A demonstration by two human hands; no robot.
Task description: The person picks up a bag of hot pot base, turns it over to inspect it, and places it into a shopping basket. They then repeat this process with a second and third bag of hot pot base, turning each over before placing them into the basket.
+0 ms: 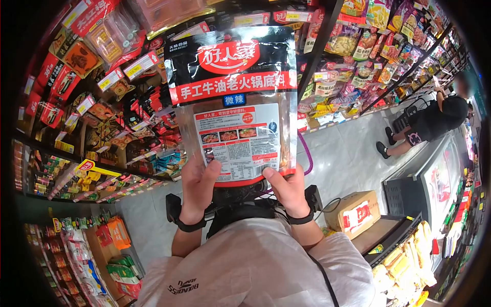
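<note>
Held upright in front of me is a packet of hot pot soup base (pixel 232 107), black and red at the top with a white printed label and clear sides. My left hand (pixel 198 185) grips its lower left corner, thumb over the front. At the lower right corner, my right hand (pixel 289 190) pinches it the same way. The fingers behind the packet are hidden. Just below the packet, dark parts of what looks like a cart sit against my body, partly covered by it. A purple loop (pixel 308 153) shows beside the packet's right edge.
Shelves of packaged goods with price tags (pixel 142 66) rise ahead and to the left. More hanging packets (pixel 365 46) fill the right shelf. A cardboard box (pixel 353 212) stands on the floor near a freezer (pixel 434 179). Another person (pixel 442 115) with a basket stands in the aisle.
</note>
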